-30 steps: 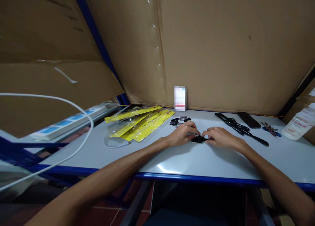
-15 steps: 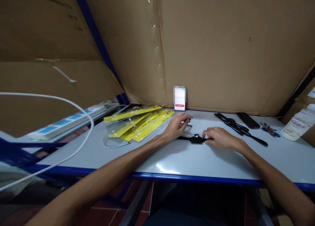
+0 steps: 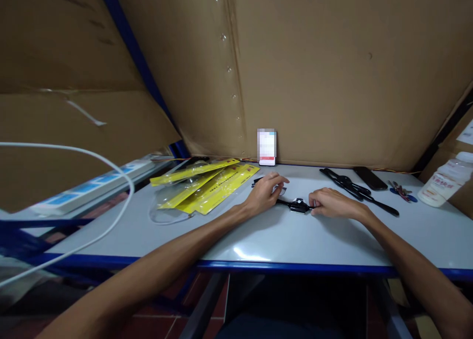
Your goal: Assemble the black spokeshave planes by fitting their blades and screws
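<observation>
Hands: 2, both the wearer's. Tool in work: 1 black two-handled tool [image 3: 297, 207], lying crosswise on the white counter [image 3: 332, 245], between the hands, near mid-width; 1 pale spot visible on top of its body.

Right hand [image 3: 331, 203]: grip closed on the tool's right handle, fingertips together around it. Left hand [image 3: 264, 193]: over the counter at the tool's left handle, whose end meets the hand's outline; thumb below, fingers stretched toward the right. Whether this grip holds anything: cannot tell.

Small black parts [image 3: 256, 180] show just beyond the left hand; partly hidden by it, number not determinable. 1 greyish piece [image 3: 283, 190] beside its fingers.

Right part of counter: black long-handled tools [image 3: 345, 184], overlapping, apparently 2; 1 dark flat phone-like slab [image 3: 370, 178] just behind them; 1 bunch of keys [image 3: 402, 191], key count unclear; 1 whitish bottle [image 3: 445, 179], tilted in view.

Left part: 3 yellow cards [image 3: 225, 186] with clear plastic, fanned and overlapping. Back edge: 1 phone [image 3: 266, 147], upright, lit screen. Far left: 1 power strip [image 3: 92, 186], 1 white cable [image 3: 130, 186] curving in front of it.
</observation>
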A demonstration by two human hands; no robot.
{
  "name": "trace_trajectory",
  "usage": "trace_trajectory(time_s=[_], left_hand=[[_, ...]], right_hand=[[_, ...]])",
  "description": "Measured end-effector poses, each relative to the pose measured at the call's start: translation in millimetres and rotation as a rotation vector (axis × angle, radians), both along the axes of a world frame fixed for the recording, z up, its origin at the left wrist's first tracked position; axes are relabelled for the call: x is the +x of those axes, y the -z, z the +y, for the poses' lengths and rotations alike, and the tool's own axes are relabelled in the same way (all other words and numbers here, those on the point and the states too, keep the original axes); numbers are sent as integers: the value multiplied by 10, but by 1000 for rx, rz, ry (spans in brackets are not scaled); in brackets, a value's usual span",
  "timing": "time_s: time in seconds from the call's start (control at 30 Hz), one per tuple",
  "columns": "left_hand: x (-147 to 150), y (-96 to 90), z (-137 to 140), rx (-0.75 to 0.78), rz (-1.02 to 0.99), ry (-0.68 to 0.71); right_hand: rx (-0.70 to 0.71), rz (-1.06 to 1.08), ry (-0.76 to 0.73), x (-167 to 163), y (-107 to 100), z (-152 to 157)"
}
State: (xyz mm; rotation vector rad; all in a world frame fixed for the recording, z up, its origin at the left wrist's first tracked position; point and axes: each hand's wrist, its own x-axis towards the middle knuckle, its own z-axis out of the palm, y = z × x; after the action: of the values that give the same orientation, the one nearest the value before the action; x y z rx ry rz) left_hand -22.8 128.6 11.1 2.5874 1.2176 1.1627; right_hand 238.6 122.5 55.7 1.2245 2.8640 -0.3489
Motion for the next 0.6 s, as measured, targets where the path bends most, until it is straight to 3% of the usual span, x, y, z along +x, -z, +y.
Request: trace_trajectory(time_s=[0.27,0.43,0.6], left_hand=[[6,5,-15,8,42,7],[6,14,-13,16,45,-7],[-99,-14,93,50,72,-94]], right_hand=[[-4,-3,110,97,25,150],[221,-20,264,185,13,246],[402,8,547,514,-206,387]])
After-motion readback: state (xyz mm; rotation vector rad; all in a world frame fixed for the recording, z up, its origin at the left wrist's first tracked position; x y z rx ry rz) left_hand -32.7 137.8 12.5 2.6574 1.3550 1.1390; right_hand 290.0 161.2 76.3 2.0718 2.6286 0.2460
